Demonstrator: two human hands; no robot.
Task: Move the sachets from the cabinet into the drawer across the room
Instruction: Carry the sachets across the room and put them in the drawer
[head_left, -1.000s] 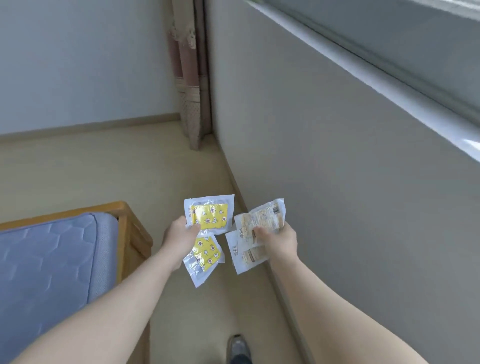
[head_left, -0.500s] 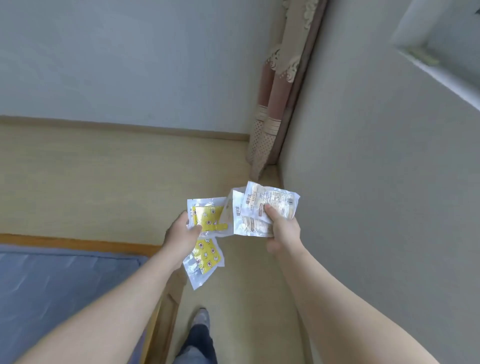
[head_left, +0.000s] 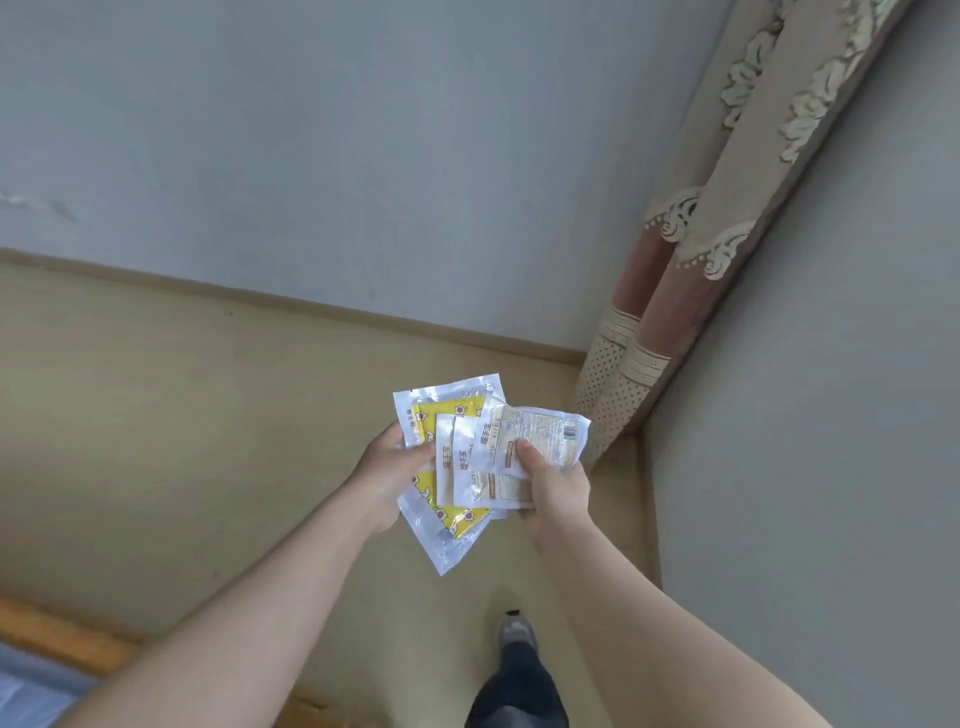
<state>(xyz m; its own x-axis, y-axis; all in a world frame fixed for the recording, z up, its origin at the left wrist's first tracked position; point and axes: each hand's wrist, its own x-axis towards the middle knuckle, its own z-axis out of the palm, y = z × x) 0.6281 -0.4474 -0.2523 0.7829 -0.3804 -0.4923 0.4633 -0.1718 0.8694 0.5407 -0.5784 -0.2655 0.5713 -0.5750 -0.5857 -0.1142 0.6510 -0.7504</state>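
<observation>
Yellow sachets pinched by curled fingers of left hand; pale sachets gripped under the thumb of right hand, at 3 o'clock. Held mid-air over the floor, overlapping more than half a second ago. Closer to the curtain at 1 o'clock.

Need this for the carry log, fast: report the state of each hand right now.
Left hand: closed, holding the yellow sachets.
Right hand: closed, holding the pale sachets, thumb on top.
</observation>
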